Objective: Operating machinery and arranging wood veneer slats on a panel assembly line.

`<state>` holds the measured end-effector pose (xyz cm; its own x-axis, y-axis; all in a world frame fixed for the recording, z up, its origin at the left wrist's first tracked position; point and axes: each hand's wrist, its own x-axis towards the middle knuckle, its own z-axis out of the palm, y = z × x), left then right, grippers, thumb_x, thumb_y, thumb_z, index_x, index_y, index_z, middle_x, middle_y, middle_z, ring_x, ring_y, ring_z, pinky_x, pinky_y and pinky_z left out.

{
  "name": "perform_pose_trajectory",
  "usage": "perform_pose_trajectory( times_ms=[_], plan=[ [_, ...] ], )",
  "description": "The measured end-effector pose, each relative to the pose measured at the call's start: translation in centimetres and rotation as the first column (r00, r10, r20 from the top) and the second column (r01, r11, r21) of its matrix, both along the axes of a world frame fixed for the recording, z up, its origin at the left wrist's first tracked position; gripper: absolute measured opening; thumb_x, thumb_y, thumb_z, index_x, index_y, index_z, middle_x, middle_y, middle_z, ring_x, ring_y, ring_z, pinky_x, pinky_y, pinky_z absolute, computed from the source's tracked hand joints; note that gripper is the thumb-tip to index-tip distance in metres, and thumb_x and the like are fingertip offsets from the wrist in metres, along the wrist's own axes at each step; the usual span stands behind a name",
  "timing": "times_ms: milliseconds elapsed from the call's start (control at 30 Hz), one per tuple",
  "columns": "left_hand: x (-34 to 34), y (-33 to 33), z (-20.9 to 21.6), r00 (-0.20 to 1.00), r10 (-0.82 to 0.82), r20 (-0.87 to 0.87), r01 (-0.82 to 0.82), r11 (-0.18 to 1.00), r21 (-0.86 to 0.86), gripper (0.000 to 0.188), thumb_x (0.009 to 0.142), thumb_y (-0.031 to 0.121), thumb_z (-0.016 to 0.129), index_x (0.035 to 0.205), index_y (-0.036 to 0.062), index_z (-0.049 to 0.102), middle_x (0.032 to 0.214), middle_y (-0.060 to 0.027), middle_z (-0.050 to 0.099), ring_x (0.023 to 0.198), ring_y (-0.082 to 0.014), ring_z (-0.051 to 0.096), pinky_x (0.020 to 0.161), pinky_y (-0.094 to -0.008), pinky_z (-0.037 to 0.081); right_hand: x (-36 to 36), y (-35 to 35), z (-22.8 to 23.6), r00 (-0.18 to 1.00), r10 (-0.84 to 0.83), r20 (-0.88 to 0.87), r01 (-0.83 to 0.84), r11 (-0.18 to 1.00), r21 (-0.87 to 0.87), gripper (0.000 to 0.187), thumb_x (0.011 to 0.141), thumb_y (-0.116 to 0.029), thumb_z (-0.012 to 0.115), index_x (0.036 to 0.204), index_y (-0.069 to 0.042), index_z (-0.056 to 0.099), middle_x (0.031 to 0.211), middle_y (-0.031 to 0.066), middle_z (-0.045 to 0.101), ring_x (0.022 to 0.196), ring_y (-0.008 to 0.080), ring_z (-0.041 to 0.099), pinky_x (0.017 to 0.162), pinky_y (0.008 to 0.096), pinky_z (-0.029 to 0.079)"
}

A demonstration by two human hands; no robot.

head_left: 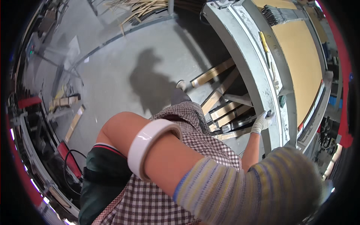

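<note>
My left arm crosses the view close up, with a wide roll of white tape [139, 153] worn round the bare forearm. A striped knit covering in grey, yellow and blue runs from mid-forearm over my left hand [296, 183], whose fingers are smeared and hidden at the lower right. Beyond it, my right hand [262, 122], in a whitish glove, is at the grey metal beam [247, 67] of a long bench. Its fingers are bent together, with a small dark bit at their tips that I cannot make out. A checked apron [150, 202] covers my front.
On the bench lie a yellow-handled tool [264, 42], a tan board [300, 63] and a bundle of grey metal strips [283, 15]. Wood-coloured lengths [213, 74] are stacked under the beam. Long strips [144, 8] lie at the far side; red-and-grey machinery [69, 159] stands left.
</note>
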<state>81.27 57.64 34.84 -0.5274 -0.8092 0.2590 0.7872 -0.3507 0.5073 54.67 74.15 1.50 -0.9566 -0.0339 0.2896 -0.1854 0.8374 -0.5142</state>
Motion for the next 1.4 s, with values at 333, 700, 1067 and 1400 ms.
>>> perform_pose_trajectory(
  times_ms=[333, 700, 1067, 1400],
  plan=[
    [4.9, -32.1, -14.9, 0.244, 0.456, 0.856, 0.969, -0.082, -0.232, 0.039, 0.076, 0.018, 0.063, 0.114, 0.0076, 0.059, 0.084, -0.0117, 0.064, 0.075, -0.0247, 0.062, 0.07, -0.0385, 0.048, 7.1, -4.5, -5.6, 0.976, -0.092, 0.199, 0.161, 0.916, -0.366, 0.055, 0.086, -0.003, 0.055, 0.137, 0.003, 0.034, 0.128, 0.0154, 0.049, 0.115, 0.0244, 0.051, 0.102, 0.0335, 0.037],
    [24.5, -52.1, -23.4, 0.31, 0.557, 0.77, 0.923, 0.016, -0.383, 0.048, 0.077, 0.017, 0.063, 0.122, 0.005, 0.052, 0.093, -0.0162, 0.065, 0.086, -0.0339, 0.06, 0.075, -0.0418, 0.048, 29.3, -22.1, -12.8, 0.872, -0.092, 0.481, 0.32, 0.851, -0.417, 0.054, 0.087, -0.006, 0.057, 0.136, 0.004, 0.036, 0.114, 0.0158, 0.058, 0.104, 0.0211, 0.057, 0.092, 0.0309, 0.044],
    [25.6, -54.3, -28.6, 0.608, 0.359, 0.708, 0.793, -0.304, -0.527, 0.048, 0.082, 0.03, 0.057, 0.125, 0.0074, 0.052, 0.095, -0.0162, 0.064, 0.092, -0.032, 0.059, 0.087, -0.0434, 0.044, 50.8, -17.5, -22.6, 0.69, -0.49, 0.532, 0.55, 0.833, 0.054, 0.051, 0.074, -0.024, 0.063, 0.116, 0.003, 0.054, 0.096, 0.0186, 0.064, 0.087, 0.0269, 0.063, 0.078, 0.0334, 0.048],
    [12.3, -52.6, -37.2, 0.541, 0.348, 0.766, 0.827, -0.387, -0.408, 0.051, 0.087, 0.035, 0.053, 0.13, 0.0071, 0.047, 0.109, -0.0192, 0.062, 0.103, -0.0364, 0.057, 0.091, -0.0455, 0.042, 33.0, -18.4, -31.8, 0.868, -0.42, 0.265, 0.433, 0.901, 0.01, 0.036, 0.079, -0.013, 0.057, 0.112, 0.001, 0.058, 0.093, 0.0181, 0.065, 0.091, 0.0301, 0.063, 0.082, 0.0355, 0.048]
  ],
)
